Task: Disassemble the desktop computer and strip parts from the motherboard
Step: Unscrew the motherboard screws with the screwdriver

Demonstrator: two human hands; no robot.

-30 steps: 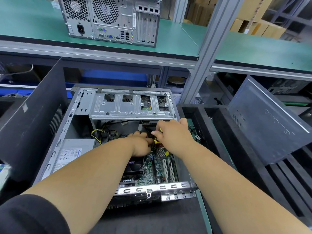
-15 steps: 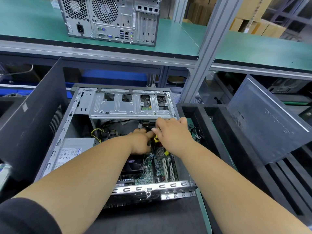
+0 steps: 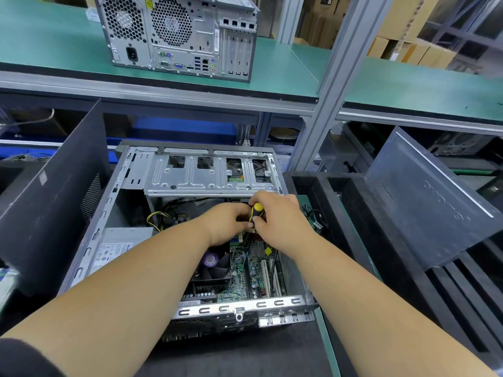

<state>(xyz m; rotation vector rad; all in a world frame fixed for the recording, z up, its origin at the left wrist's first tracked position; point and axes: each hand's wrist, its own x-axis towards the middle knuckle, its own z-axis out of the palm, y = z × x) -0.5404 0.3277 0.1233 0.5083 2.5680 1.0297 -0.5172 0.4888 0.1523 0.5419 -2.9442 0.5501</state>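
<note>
An open desktop case [image 3: 89, 248] lies on its side in front of me, its green motherboard [image 3: 245, 278] exposed beside a black CPU fan [image 3: 211, 265]. A silver drive cage [image 3: 201, 176] spans the far end. Both hands meet just below that cage, over the board. My right hand [image 3: 280, 221] grips a yellow and black screwdriver [image 3: 256, 210] by its handle. My left hand [image 3: 226, 223] curls round the lower part of the same tool, and the tip is hidden under the fingers.
A grey power supply [image 3: 117, 246] fills the case's left side, with yellow cables [image 3: 160, 217] beside it. Black side panels lean at left [image 3: 51, 202] and right [image 3: 427, 202]. A second tower [image 3: 179, 34] stands on the green shelf above. A metal post [image 3: 329, 85] rises at right.
Both hands have risen slightly toward the drive cage, and the screwdriver's yellow handle top now shows between them.
</note>
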